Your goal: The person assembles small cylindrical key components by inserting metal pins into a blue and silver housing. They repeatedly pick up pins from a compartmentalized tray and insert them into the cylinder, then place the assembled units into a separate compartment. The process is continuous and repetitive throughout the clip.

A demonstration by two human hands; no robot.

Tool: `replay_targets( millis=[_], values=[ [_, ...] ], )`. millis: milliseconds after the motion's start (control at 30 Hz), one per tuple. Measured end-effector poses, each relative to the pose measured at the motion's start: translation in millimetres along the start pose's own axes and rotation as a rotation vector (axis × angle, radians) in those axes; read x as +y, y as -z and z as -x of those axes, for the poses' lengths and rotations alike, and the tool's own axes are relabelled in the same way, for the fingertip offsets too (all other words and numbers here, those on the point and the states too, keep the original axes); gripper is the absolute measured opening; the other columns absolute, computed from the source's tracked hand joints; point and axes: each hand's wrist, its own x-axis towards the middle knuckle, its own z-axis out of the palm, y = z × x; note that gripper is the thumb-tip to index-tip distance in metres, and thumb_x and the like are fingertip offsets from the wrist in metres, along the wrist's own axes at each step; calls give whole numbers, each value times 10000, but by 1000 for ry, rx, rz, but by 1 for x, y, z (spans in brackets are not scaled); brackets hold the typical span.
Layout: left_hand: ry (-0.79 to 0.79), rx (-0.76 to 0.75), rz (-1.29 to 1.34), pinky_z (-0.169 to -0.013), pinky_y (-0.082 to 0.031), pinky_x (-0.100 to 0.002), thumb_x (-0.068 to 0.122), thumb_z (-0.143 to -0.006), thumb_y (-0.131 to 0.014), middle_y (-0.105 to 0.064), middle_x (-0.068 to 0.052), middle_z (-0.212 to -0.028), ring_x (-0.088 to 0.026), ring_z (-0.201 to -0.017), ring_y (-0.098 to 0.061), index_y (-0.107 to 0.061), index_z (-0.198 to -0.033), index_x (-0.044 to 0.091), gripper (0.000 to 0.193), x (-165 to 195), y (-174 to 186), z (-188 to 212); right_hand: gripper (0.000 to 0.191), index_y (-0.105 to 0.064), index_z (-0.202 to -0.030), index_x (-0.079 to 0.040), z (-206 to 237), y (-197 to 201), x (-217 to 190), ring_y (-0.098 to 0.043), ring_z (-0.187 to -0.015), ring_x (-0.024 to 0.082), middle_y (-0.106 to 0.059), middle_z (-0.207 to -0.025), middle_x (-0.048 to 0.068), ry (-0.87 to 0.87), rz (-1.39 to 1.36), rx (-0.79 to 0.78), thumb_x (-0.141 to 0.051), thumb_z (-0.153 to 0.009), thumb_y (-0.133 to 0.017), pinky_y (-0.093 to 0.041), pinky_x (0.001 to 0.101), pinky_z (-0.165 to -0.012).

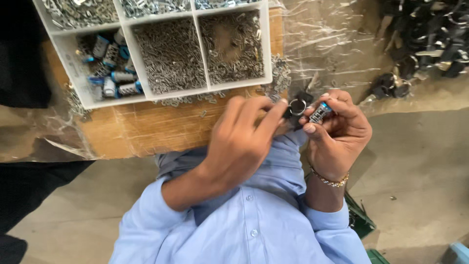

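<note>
The right hand [337, 129] pinches a small, light, stiff metal cylinder [320, 112] by its sides. Just beside it, the left hand [239, 142] clamps fingertips on a ringed black piece [296, 107], both slippery-looking.

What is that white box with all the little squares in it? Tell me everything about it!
The white tray looks like plastic, split by thin walls into compartments. It lies flat on a brown board, above the hands. Two front compartments are heaped with tiny grey metal bits. The front left one holds small silver cylinders with blue ends. More grey bits fill the back row, cut off by the picture's edge. Neither hand touches it.
</note>
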Motion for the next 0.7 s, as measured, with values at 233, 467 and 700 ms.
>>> replay_targets(
  millis=[233, 467, 700],
  values=[
    [155, 27, -291, -764, -488, -361, 34, -887, -812, -667, -51, -1007, -243, -890, -570, -763, -1171, 111, 298, -33, 60, 78, 438, -670, -1229, 13, 8, -6, -9, -698, -973, 236, -612, -1197, 175, -40, 3, -33, 148, -844, -830, -653, 298, -763],
    [88, 157, -295, -847, -465, -406, 59, -918, -812, -657, -28, -1069, -243, -952, -583, -746, -1209, 139, 309, -50, 77, 96, 391, -696, -1148, -3, 33, -42, 2, -696, -950, 245, -612, -1176, 162, -173, -14, -287, 108, -811, -860, -667, 324, -749],
    [49, 12, -419, -854, -463, -416, 299, -973, -738, -614, -78, -1198, -291, -1042, -559, -728, -1270, 130, 341, -51, 75, 79, 418, -686, -1142, -4, 53, -69, 13, -720, -940, 264, -592, -1202, 156, -311, -20, -400, 158, -784, -828, -682, 374, -767]
  ],
)
